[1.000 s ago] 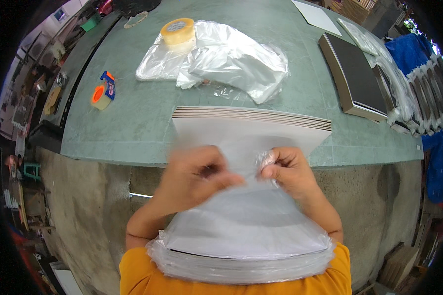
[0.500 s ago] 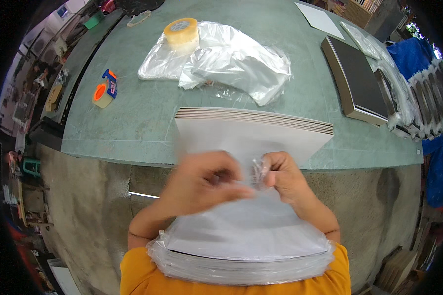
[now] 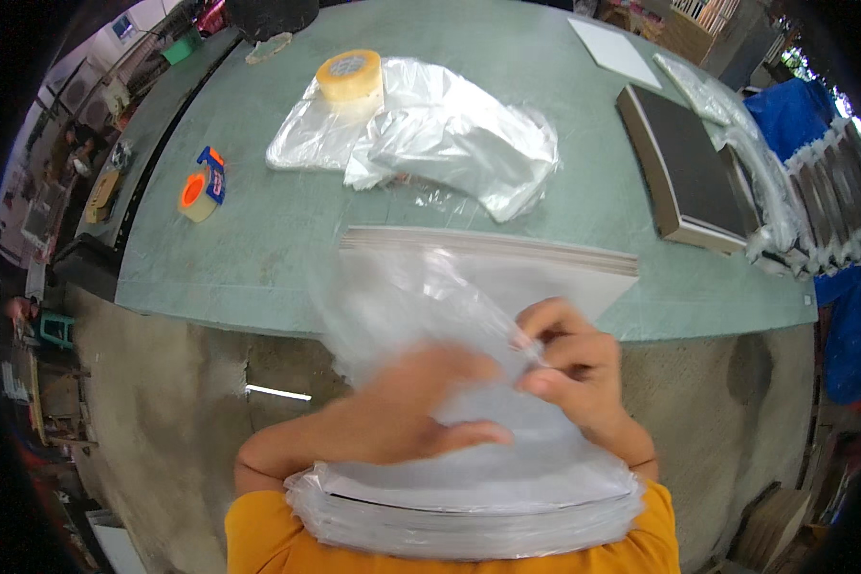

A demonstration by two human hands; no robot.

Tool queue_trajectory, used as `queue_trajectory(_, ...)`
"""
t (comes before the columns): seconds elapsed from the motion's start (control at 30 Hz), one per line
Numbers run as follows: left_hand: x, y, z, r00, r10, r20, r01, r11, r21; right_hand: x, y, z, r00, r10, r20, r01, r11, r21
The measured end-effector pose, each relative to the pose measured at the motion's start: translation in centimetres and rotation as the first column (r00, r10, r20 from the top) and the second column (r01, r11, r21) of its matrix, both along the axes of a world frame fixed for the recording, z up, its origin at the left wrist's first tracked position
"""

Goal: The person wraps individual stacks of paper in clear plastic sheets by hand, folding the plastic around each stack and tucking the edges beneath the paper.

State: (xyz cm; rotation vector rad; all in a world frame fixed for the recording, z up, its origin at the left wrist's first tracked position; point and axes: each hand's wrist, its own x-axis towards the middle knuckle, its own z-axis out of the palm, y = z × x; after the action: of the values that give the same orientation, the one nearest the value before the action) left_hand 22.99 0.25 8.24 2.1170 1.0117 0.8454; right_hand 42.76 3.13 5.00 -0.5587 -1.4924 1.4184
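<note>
A clear plastic bag (image 3: 421, 292) billows up in front of me, smeared by motion. My right hand (image 3: 579, 368) pinches its edge between thumb and fingers. Close to the bag, my left hand (image 3: 421, 402) is blurred, its thumb stretched away from the fingers; whether it touches the film is hard to make out. Beneath my hands a stack of white boards (image 3: 555, 277) reaches from the table edge towards my body. Against my body lies a plastic-wrapped stack (image 3: 478, 526) of flat white pieces.
On the green table (image 3: 258, 253) are a pile of clear plastic bags (image 3: 450, 143), a wide tape roll (image 3: 349, 81) on that pile, and a small tape dispenser (image 3: 201, 191). A dark flat panel stack (image 3: 689, 172) and wrapped bundles (image 3: 827, 191) stand on the right.
The bunched plastic in my right hand has spread into a loose, billowing bag. My left hand has moved slightly down and right, its thumb and fingers now farther apart.
</note>
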Motion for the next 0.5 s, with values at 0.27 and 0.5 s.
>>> queue_trajectory(0.27, -0.4, 1.7, -0.7, 0.99, -0.143, -0.019, 0.137, 0.974, -0.18, 0.4, 1.5, 0.4, 0.995, 0.094, -0.03, -0.098, 0.952, -0.289)
queue_trajectory(0.5, -1.6, 2.8, 1.1, 0.775, 0.073, 0.628, 0.443, 0.647, -0.621, -1.7, -0.2, -0.4, 0.687, 0.612, 0.392, -0.671, 0.741, 0.02)
